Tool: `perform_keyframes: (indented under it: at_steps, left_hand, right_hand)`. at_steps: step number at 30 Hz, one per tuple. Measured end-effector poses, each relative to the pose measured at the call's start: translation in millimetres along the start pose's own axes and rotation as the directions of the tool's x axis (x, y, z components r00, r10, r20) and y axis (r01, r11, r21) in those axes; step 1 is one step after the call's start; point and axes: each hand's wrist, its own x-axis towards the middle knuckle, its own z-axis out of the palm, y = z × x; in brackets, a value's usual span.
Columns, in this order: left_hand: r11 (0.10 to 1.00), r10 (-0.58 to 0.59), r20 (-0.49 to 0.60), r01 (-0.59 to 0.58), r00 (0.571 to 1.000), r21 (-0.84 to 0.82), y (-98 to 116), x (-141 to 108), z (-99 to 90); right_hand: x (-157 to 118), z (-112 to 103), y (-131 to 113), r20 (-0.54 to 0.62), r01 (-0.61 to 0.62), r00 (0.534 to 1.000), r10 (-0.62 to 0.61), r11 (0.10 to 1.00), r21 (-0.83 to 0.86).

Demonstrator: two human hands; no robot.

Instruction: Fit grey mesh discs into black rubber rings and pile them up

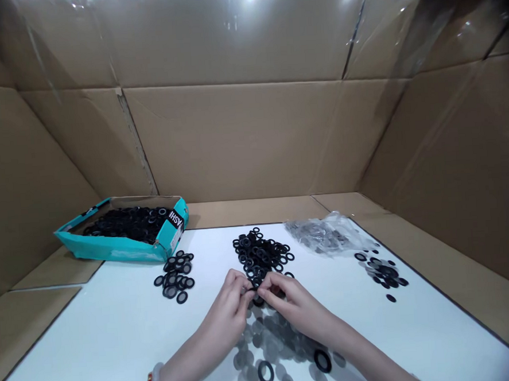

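Note:
My left hand (227,306) and my right hand (297,310) meet at the middle of the white table, their fingertips pinching a small black rubber ring (254,288) between them. Just beyond them lies a heap of similar black rings (258,253). Flat grey translucent discs (263,333) are scattered beneath my hands and wrists. Two larger black rings (265,373) (322,361) lie among those discs. A smaller group of black rings (173,279) sits to the left of my hands.
A teal open box (120,250) full of black rings stands tilted at the table's back left. At the back right lies a clear plastic bag (322,236) of grey discs, with mixed black and grey pieces (382,274) nearby. Cardboard walls (251,139) surround the white table (95,338).

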Motion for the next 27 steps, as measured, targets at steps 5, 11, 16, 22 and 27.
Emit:
perform_keyframes:
  at_steps: [5, 11, 16, 22, 27]
  left_hand:
    - [0.994, -0.043, -0.128, 0.030, 0.991, -0.106, -1.1, 1.1, 4.8]
    - [0.836, -0.264, -0.027, 0.214, 0.964, -0.506, -1.2, 5.0, 8.1]
    - [0.925, -0.180, -0.017, 0.163, 0.984, -0.344, 3.6, 6.3, 2.4]
    - [0.991, -0.123, -0.073, 0.119, 0.990, -0.057, 2.5, 3.9, 1.9]
    - [0.945, -0.216, -0.087, 0.186, 0.972, -0.268, -8.6, 5.1, 7.9]
  right_hand:
    - [0.2, 3.2, 5.1, -0.021, 0.033, 0.999, -0.033, 0.999, 0.023]
    - [3.9, 2.0, 7.9, -0.022, 0.127, 0.992, -0.126, 0.990, 0.052]
    - [1.9, -1.9, 4.5, -0.011, 0.106, 0.994, -0.106, 0.994, -0.016]
    - [-1.9, 0.1, -0.1, -0.049, 0.127, 0.990, -0.135, 0.981, -0.144]
    - [-0.9, 5.0, 3.0, -0.054, 0.103, 0.992, -0.114, 0.981, -0.167]
